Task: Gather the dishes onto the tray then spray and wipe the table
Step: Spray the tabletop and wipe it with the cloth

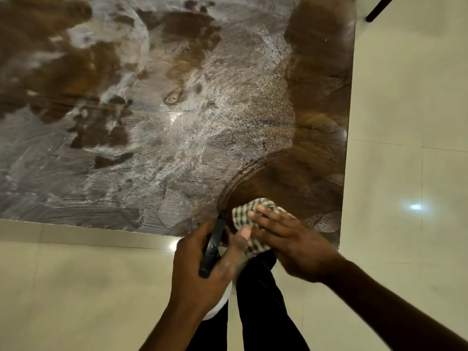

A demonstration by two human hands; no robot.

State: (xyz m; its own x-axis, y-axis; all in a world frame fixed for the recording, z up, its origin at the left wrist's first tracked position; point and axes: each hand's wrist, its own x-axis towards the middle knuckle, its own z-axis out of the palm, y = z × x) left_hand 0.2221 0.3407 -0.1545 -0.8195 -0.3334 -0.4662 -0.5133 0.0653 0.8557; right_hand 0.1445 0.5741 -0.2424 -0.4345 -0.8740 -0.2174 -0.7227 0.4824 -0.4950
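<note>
A brown wooden table (316, 102) fills the upper view, most of it smeared with white spray foam (177, 138). A curved band along its right side and near corner is wiped to bare wood. My right hand (286, 239) lies flat on a checked cloth (247, 215) at the table's near right corner. My left hand (202, 264) grips a spray bottle with a black trigger head (212, 247) and white body (220, 305), held just off the table's near edge beside the cloth. No dishes or tray are in view.
Pale glossy floor tiles (405, 148) surround the table on the right and near side. My dark trouser legs (258, 300) stand below the hands. A thin black leg (379, 7) of some other furniture shows at the top right.
</note>
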